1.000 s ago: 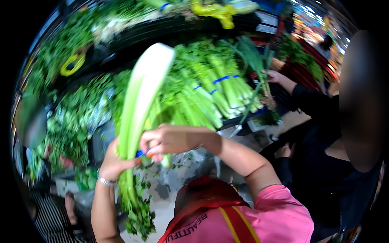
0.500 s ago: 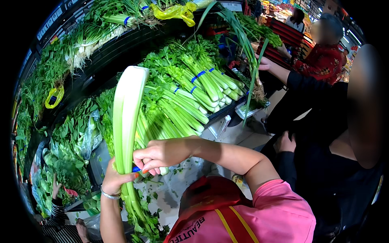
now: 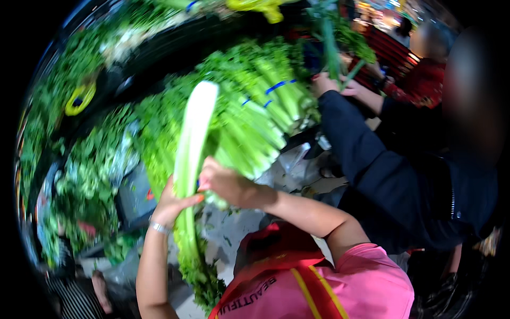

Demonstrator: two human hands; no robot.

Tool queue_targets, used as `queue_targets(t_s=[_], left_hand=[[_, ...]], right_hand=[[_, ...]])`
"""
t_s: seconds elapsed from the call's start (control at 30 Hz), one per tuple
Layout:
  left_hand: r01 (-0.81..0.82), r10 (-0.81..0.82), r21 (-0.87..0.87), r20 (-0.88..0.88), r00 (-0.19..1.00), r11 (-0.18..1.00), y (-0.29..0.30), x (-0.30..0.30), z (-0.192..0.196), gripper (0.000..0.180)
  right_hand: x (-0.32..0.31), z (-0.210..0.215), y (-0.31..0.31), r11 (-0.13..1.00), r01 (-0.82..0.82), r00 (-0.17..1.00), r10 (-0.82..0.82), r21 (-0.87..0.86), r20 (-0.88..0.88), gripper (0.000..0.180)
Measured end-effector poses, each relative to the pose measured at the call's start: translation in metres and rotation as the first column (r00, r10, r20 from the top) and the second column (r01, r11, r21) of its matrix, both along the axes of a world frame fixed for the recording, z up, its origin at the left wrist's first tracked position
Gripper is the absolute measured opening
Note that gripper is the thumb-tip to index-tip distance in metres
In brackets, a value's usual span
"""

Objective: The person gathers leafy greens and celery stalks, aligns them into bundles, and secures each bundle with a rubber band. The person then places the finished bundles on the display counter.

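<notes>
A bunch of celery (image 3: 195,122) stands nearly upright in front of me, its pale root end up and its leaves hanging down by my apron. My left hand (image 3: 171,204) is wrapped round its stalks, thumb across the front. My right hand (image 3: 226,185) is closed against the bunch's right side, just above the left thumb. A bit of blue band (image 3: 199,184) shows at its fingertips; motion blur hides how it is gripped. Behind lies a pile of celery (image 3: 241,135), several bunches of it tied with blue bands.
Leafy greens (image 3: 85,186) fill the display on the left, by a dark tray (image 3: 134,194). A yellow plastic strip (image 3: 79,100) rings greens behind. At the right, a person in a dark jacket (image 3: 366,154) reaches toward long leeks (image 3: 330,45). A striped sleeve (image 3: 79,300) shows lower left.
The view has shifted and blurred. The celery bunch and both my hands sit farther right and slightly higher in the picture. The dark-jacketed person's arm now stretches to the leeks.
</notes>
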State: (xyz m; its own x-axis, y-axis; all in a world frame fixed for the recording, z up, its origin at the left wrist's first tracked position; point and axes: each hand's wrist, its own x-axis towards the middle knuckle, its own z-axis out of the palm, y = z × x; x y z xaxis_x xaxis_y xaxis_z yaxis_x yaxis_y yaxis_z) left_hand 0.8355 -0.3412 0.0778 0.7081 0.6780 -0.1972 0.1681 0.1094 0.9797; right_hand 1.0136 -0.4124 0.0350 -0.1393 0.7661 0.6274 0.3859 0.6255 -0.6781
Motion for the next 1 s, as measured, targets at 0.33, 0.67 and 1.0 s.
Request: queue_targets(t_s=[0.33,0.67,1.0], left_hand=[[0.003,0.06,0.444,-0.127,0.99,0.896,0.006,0.009,-0.05,0.059],[-0.219,0.214,0.447,0.062,0.975,0.867,-0.015,0.013,-0.074,0.046],[-0.175,0.15,0.212,0.128,0.98,0.962,-0.03,-0.004,-0.071,0.028]], right_hand=[[-0.023,0.018,-0.001,0.975,0.195,0.965,-0.171,-0.108,0.198,0.014],[-0.034,0.006,-0.008,0.948,-0.231,0.767,0.041,-0.216,-0.64,0.022],[-0.043,0.003,-0.026,0.976,0.141,0.986,-0.154,-0.167,-0.066,0.03]])
